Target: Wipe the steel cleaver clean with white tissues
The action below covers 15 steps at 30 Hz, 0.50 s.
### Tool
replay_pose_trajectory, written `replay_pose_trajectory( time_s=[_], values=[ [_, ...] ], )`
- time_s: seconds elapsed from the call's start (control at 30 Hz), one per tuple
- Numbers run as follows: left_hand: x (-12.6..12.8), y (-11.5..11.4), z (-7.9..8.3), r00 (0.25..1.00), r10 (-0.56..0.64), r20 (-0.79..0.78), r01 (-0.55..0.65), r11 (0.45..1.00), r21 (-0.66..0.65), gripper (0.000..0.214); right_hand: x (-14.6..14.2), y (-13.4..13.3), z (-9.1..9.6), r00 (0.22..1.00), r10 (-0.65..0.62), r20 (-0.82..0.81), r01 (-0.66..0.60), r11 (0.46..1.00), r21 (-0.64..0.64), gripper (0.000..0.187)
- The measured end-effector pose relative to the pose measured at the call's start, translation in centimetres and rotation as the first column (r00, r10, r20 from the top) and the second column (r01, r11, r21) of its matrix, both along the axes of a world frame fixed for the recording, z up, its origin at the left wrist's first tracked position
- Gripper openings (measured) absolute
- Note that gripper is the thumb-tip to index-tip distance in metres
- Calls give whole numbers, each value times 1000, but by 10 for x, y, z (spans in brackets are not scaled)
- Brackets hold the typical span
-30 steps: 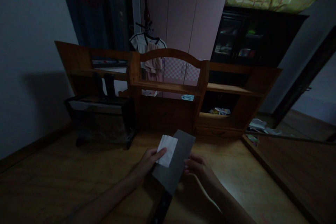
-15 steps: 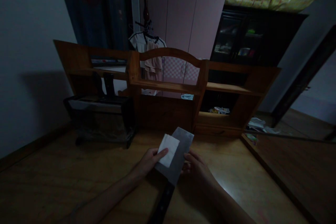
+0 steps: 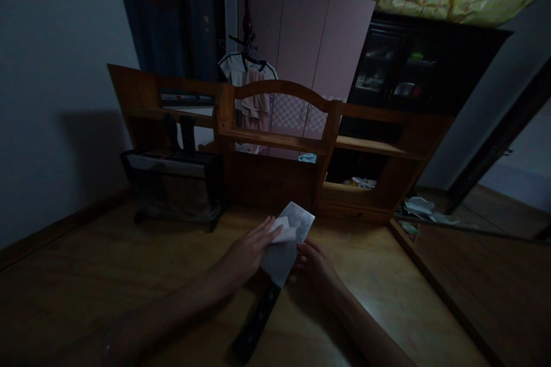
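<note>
A cleaver [image 3: 287, 241] with a wide grey blade and a dark handle [image 3: 253, 324] lies over the wooden tabletop [image 3: 107, 264], blade pointing away from me. My left hand [image 3: 245, 252] presses a folded white tissue [image 3: 284, 230] flat onto the blade's left side, fingers stretched out over it. My right hand [image 3: 313, 261] touches the blade's right edge with its fingertips, steadying it.
A wooden shelf unit [image 3: 275, 143] stands along the table's far edge. A dark rack [image 3: 172, 183] with upright handles sits at the left behind the cleaver. The table's right edge [image 3: 430, 281] drops to the floor. Pink wardrobe and dark cabinet stand beyond.
The cleaver and both hands have moved slightly away from me and lower toward the table. My left hand now lies flatter over the tissue, covering more of it.
</note>
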<state>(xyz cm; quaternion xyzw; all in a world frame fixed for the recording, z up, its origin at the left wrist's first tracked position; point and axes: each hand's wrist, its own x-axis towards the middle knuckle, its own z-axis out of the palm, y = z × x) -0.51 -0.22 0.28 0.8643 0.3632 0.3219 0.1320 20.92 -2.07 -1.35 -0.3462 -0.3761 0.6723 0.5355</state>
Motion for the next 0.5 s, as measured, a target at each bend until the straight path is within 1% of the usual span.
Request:
replay_pose_trajectory(
  time_s=[0.03, 0.1, 0.17, 0.27, 0.37, 0.43, 0.5],
  values=[
    [1, -7, -1, 998, -4, -61, 5, 1000, 22, 57, 0, 1, -1, 1000, 1, -5, -1, 1000, -6, 29],
    [1, -21, -3, 991, 6, -132, -3, 1000, 27, 55, 1, 2, -4, 1000, 8, -7, -8, 1000, -9, 28],
    [1, -33, -3, 986, 3, -166, -2, 1000, 7, 52, 2, 3, -7, 1000, 14, -3, -14, 1000, 3, 25],
    [1, -48, 0, 980, -43, -192, 38, 999, -32, 49, 2, 6, -12, 1000, -6, -6, 6, 1000, -1, 21],
    [2, -60, 5, 983, -62, -174, 57, 998, -33, 46, 3, 8, -16, 999, -13, -41, 13, 1000, -13, 18],
    [4, -63, 8, 990, -38, -134, 34, 999, -34, 47, 3, 8, -17, 998, -12, -67, 12, 1000, -9, 17],
    [6, -62, 11, 997, -3, -82, -2, 998, -63, 48, 3, 7, -15, 997, -7, -76, 6, 1000, -14, 18]
  ],
)
